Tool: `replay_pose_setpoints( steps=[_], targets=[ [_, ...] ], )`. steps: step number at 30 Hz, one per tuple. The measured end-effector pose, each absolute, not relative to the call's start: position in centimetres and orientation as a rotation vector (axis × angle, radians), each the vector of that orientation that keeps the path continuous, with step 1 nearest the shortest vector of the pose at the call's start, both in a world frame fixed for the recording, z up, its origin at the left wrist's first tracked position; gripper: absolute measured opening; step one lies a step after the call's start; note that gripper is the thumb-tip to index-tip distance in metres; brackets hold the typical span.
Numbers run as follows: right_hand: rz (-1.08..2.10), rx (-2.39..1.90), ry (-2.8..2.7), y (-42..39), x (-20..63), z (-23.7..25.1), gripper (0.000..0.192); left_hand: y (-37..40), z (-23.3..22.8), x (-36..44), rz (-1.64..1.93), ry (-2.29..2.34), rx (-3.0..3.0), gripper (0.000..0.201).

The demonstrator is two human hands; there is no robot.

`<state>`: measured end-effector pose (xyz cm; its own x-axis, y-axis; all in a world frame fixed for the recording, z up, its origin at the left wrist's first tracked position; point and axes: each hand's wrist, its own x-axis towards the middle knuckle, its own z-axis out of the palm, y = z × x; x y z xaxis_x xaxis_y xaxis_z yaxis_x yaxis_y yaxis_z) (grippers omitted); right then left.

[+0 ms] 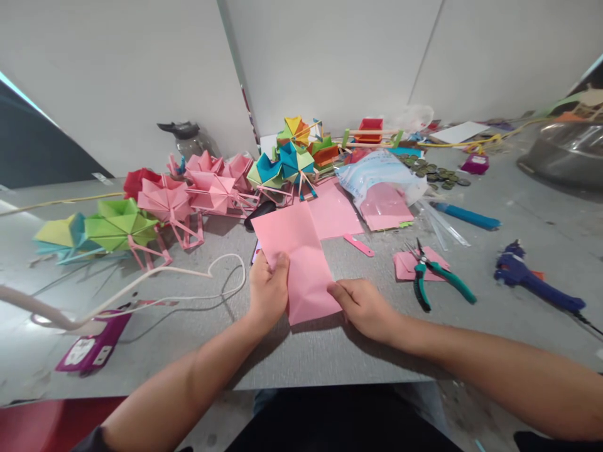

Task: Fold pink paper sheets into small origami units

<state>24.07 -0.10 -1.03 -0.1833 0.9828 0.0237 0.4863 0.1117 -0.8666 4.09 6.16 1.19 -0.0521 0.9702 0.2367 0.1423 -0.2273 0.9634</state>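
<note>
Pink paper (pixel 301 260) — creased, flat on table, pinched at both edges.

I can read no text, brand or number anywhere on my desk. The purple pack (pixel 92 347) at my eight o'clock has a white label panel, but its print is too blurred to read. The clear plastic bag (pixel 377 172) at one o'clock carries faint blue printing that I cannot read either.
</note>
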Motion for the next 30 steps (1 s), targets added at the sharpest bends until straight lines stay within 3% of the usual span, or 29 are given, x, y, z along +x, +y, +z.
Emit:
replay_pose_setpoints(
  steps=[7, 14, 20, 24, 30],
  targets=[
    [1.114, -1.367, -1.749, -0.2, 23.8, -0.5, 0.037, 6.6, 1.1, 3.6, 1.408, 1.266, 1.49, 0.026],
    [1.236, -1.331, -1.728, 0.0, 24.7, -0.7, 0.065, 7.1, 0.9, 3.0, 1.393, 1.266, 1.455, 0.031],
    [1.247, -1.218, -1.415, 0.8, 24.9, -0.4, 0.05, 5.8, 1.1, 4.0, 1.083, 1.075, 1.489, 0.029],
    [1.146, -1.254, -1.25, 1.2, 24.9, -0.7, 0.046, 4.9, 0.9, 4.5, 0.863, 0.9, 1.346, 0.042],
    [1.101, -1.296, -1.18, 1.7, 25.4, -1.1, 0.047, 5.0, 1.3, 4.1, 0.883, 0.989, 1.332, 0.035]
  ],
)
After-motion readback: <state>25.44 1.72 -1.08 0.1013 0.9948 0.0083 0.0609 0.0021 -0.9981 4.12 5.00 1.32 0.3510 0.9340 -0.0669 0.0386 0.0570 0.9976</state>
